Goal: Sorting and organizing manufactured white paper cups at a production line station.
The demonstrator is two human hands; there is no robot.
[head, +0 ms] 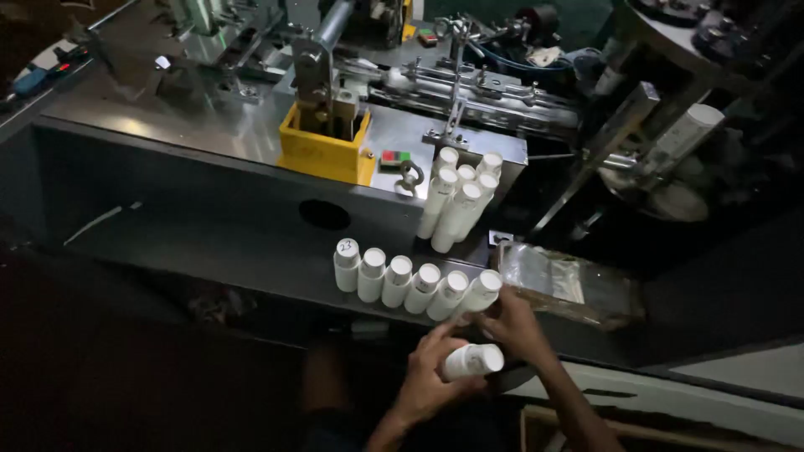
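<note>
My left hand holds a white plastic tube by its body, cap end pointing right. My right hand rests just above it, fingertips touching the rightmost tube of a row of white capped tubes lined up on a dark ledge. A second cluster of white tubes stands tilted in a chute on the machine, higher up.
A grey metal machine fills the upper view, with a yellow block, a red and green button pair and a round hole. A clear plastic bag lies right of the row. Another tube sits on a turntable at right.
</note>
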